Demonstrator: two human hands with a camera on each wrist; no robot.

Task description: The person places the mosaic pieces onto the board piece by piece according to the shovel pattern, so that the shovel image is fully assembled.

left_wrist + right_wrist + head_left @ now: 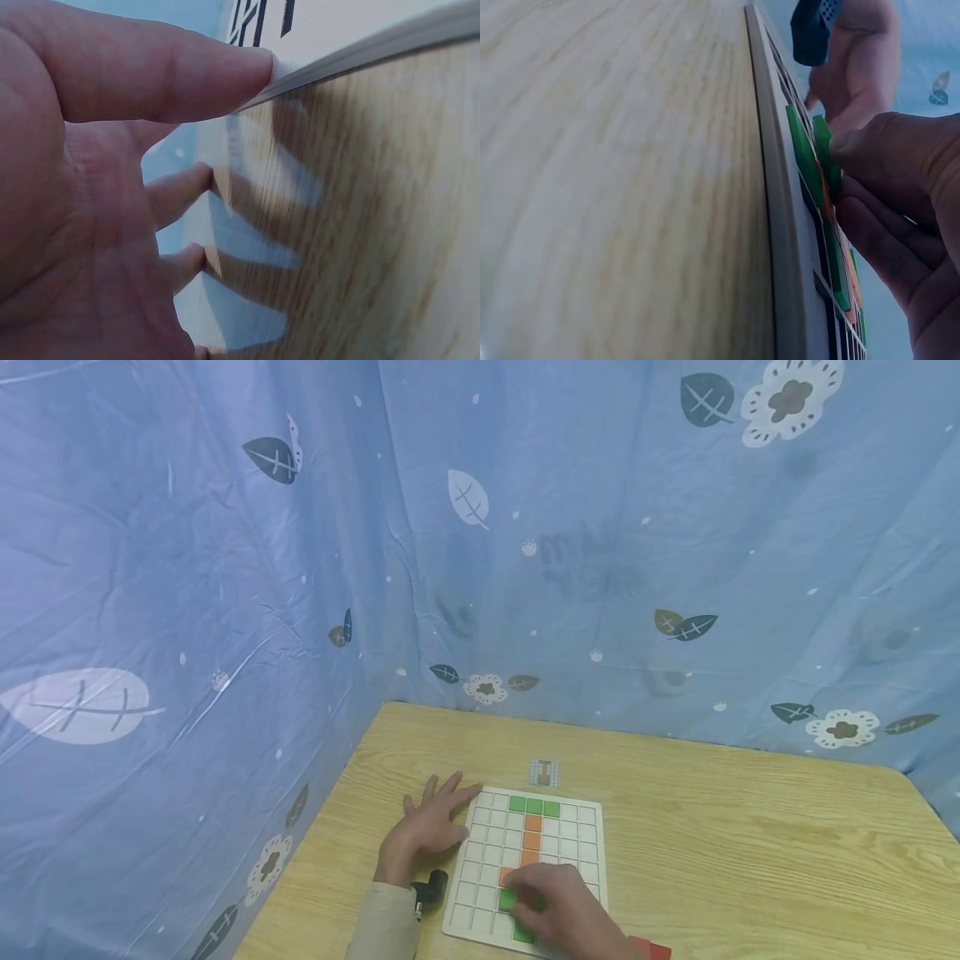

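A white grid board (467,893) lies on the table with square tiles set in its cells. Between thumb and fingers my right hand (558,902) pinches a green tile (825,154), held on edge close over the lower part of the board. Green tiles (534,806) form a row at the board's far end, and orange tiles (532,841) run down from its middle. Another green tile (522,933) lies near the close edge, partly covered by the right hand. My left hand (423,828) rests spread at the board's left side, its thumb (240,71) against the edge.
A small card (544,772) printed with a coloured grid pattern lies just beyond the board. Wooden tabletop (720,843) extends to the right. Blue patterned curtain (570,568) hangs behind and along the left. A black wrist camera (431,888) sits at the left wrist.
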